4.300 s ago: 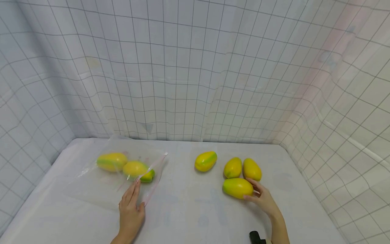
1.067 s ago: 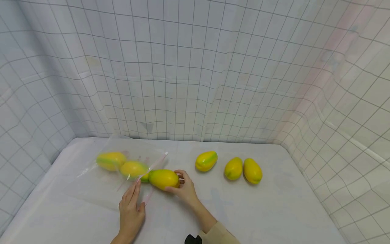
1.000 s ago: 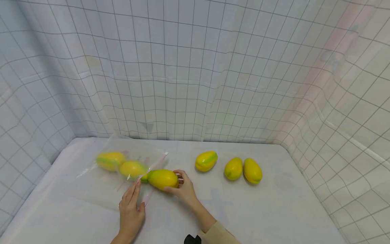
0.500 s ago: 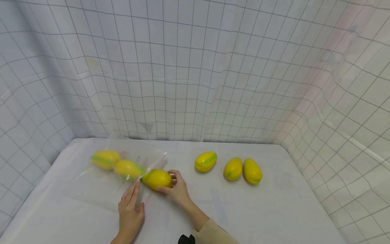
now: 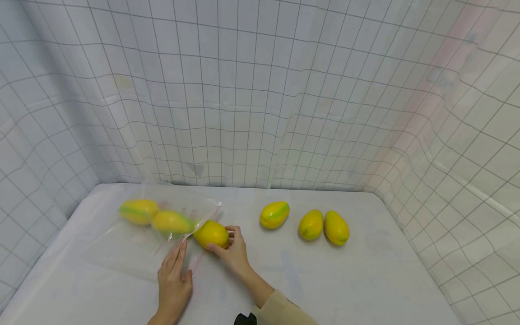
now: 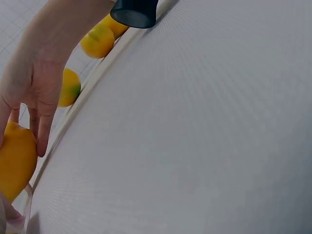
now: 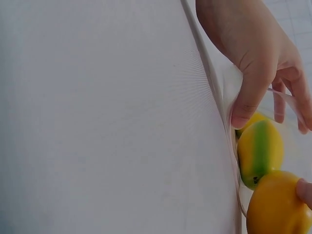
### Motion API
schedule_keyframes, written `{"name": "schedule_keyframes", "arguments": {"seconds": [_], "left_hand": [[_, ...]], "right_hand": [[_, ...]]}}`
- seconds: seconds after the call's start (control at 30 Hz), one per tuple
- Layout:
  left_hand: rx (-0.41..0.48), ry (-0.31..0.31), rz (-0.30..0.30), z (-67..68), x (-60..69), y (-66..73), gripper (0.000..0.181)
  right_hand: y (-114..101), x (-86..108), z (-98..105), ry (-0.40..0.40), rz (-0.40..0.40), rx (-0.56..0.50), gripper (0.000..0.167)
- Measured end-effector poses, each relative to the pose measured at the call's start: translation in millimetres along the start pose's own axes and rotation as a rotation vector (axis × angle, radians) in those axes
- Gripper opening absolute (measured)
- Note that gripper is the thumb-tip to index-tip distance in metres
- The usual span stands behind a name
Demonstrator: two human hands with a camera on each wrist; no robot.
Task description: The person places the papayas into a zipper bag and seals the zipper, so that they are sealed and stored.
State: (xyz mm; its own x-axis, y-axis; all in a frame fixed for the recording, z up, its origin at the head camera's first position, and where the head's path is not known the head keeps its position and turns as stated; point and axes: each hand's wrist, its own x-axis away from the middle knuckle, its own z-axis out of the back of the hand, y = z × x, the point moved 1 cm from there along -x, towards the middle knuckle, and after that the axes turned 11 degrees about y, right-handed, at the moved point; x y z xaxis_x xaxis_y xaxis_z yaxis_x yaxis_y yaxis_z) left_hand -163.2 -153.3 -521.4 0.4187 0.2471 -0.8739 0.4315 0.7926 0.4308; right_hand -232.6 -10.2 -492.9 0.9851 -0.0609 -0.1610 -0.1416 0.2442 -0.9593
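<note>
My left hand (image 5: pixel 174 282) lies along the mouth of a clear zip bag (image 5: pixel 118 257), its fingers fairly straight at the upper edge and the thumb spread apart near the lower edge. Two yellow-green papayas lie inside, the farther papaya (image 5: pixel 139 212) and the nearer papaya (image 5: pixel 172 222). My right hand (image 5: pixel 235 255) grips a third papaya (image 5: pixel 212 234) from its right side. That fruit's left end sits at the bag mouth, behind the zip edge. The right wrist view has the left hand (image 7: pixel 263 53) above the bagged papaya (image 7: pixel 261 151), its thumb and fingers apart.
Another papaya (image 5: pixel 274 215) lies alone right of the bag. Beyond it, a papaya (image 5: pixel 311 225) and a neighbouring papaya (image 5: pixel 336 228) lie side by side. Checked curtains (image 5: pixel 252 113) enclose the white table (image 5: pixel 325 284) at the back and sides.
My right hand has carried one papaya left from the right-hand group to the bag mouth. The bagged papayas have shifted left, deeper into the bag. The left hand has stayed nearly still.
</note>
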Motion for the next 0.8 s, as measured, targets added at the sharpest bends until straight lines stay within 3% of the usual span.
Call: {"name": "schedule_keyframes", "arguments": {"seconds": [0.13, 0.47, 0.8], "left_hand": [[0.012, 0.006, -0.002, -0.1, -1.2, 0.8, 0.093], [0.017, -0.035, 0.022, 1.7, -0.8, -0.6, 0.085], [0.012, -0.002, 0.005, 0.4, 0.0, 0.0, 0.087]], "right_hand": [[-0.2, 0.3, -2.6, 0.043, 0.033, -0.008, 0.055], [-2.8, 0.2, -10.3, 0.102, 0.022, 0.016, 0.054], [-2.1, 0.2, -14.4, 0.056, -0.009, 0.021, 0.054]]}}
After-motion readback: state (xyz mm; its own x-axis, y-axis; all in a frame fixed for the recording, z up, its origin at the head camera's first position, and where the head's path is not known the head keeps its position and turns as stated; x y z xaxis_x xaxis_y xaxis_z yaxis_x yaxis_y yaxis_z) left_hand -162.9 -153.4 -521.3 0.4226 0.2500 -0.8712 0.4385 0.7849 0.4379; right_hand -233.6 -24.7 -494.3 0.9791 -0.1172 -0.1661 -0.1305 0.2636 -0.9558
